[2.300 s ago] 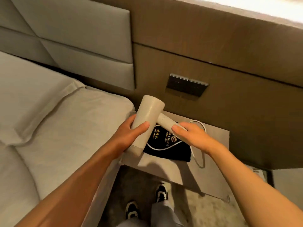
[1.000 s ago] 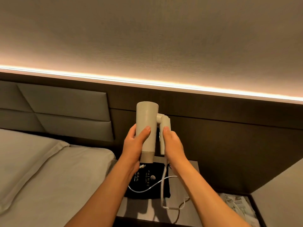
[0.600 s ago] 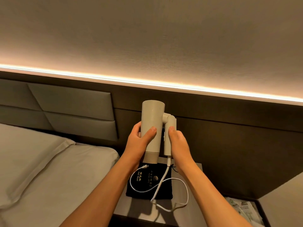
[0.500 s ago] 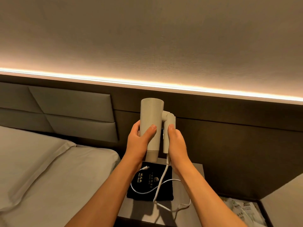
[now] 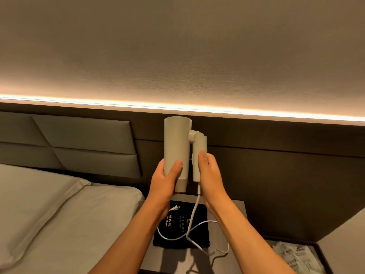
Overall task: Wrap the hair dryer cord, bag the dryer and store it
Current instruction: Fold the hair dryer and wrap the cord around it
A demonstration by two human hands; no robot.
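A bed is seen on the left, its edge just beside the nightstand, and open room is left above both. A black bag is laid flat near the nightstand's back-left corner, with bare top toward the right edge. The dryer is held upright above the nightstand's back edge, handle folded down alongside the barrel. The barrel is clasped by the left hand, thumb across the front, fingers behind. The handle is gripped by the right hand, thumb on its front. The cord is hung from the handle and looped loosely over the bag, the plug lying on the bag's back-left corner.
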